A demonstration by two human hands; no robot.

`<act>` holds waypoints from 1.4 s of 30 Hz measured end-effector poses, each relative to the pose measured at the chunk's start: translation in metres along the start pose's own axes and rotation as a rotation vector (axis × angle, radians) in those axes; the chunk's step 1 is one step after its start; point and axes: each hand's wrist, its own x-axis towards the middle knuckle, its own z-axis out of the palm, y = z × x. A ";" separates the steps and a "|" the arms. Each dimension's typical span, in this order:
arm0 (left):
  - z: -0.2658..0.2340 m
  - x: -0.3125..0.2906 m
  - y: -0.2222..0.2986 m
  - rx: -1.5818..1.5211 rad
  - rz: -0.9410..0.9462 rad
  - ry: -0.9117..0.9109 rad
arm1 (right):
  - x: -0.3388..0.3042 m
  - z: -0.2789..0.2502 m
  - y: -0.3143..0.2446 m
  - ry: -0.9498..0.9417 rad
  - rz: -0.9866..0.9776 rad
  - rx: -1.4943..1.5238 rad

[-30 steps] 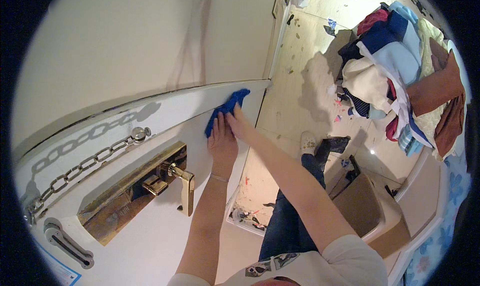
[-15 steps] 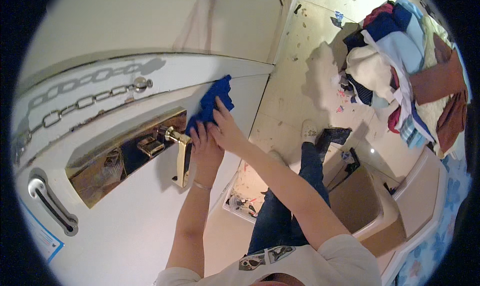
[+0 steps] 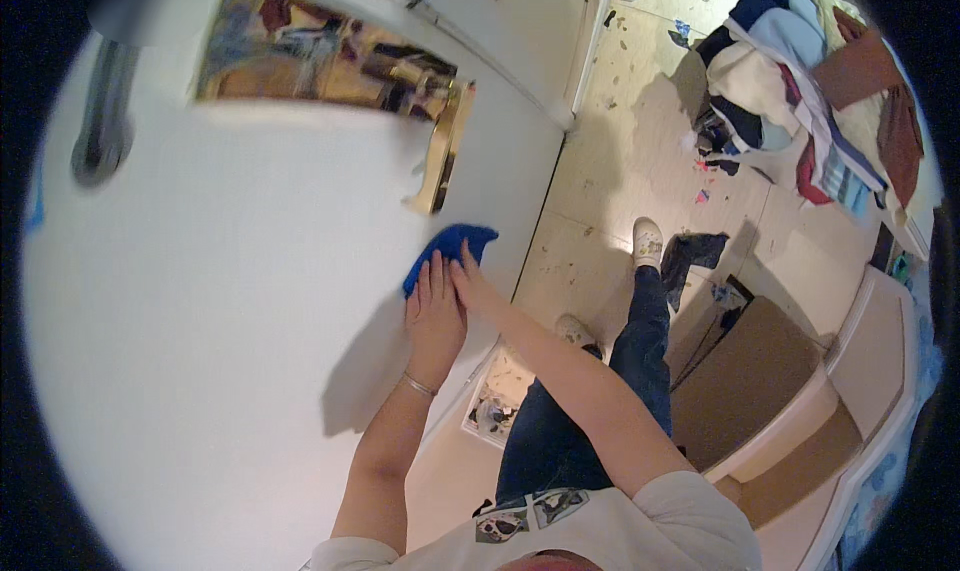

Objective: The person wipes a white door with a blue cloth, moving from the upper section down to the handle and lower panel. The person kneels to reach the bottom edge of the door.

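A crumpled blue cloth (image 3: 450,243) lies pressed against the white door (image 3: 250,271), below and to the right of the gold door handle (image 3: 446,151). My left hand (image 3: 433,306) holds the cloth from its lower left, fingers close together over it. Beside it, my right hand (image 3: 476,286) holds the cloth's right part, one finger reaching up across it. The two hands touch. The parts of the cloth under my fingers and palms are hidden.
A gold lock plate (image 3: 320,56) and a blurred pull handle (image 3: 103,111) are on the door. Mixed clothes (image 3: 790,81) lie heaped on the floor at the far right. Near my feet are a black scrap (image 3: 690,261) and a brown open box-like piece (image 3: 750,381). Small litter dots the tiles.
The view has shifted, so the lock plate now stands higher. Both hands and the blue cloth have moved from beside the plate's end, above the handle, to the door surface below the handle.
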 end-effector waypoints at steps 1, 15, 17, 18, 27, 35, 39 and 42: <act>0.003 -0.020 -0.006 0.019 0.007 -0.025 | -0.016 0.016 0.003 0.024 0.068 0.072; -0.141 -0.066 -0.028 0.250 -0.182 0.425 | -0.018 0.033 -0.213 0.337 -0.601 -0.238; -0.135 -0.041 -0.024 0.255 -0.141 0.441 | 0.020 0.021 -0.210 0.433 -0.602 -0.327; -0.128 -0.028 -0.021 0.284 -0.132 0.413 | 0.034 0.012 -0.207 0.461 -0.586 -0.362; -0.033 0.011 -0.009 0.240 0.019 0.251 | 0.091 -0.010 -0.027 0.431 -0.445 -0.398; 0.006 -0.113 -0.027 0.172 -0.097 0.227 | -0.064 0.064 0.010 0.161 -0.315 -0.262; -0.028 -0.135 -0.039 0.140 -0.182 0.234 | -0.067 0.071 -0.074 0.238 -0.498 -0.366; -0.081 -0.126 -0.044 0.229 -0.249 0.346 | -0.046 0.066 -0.154 0.277 -0.805 -0.474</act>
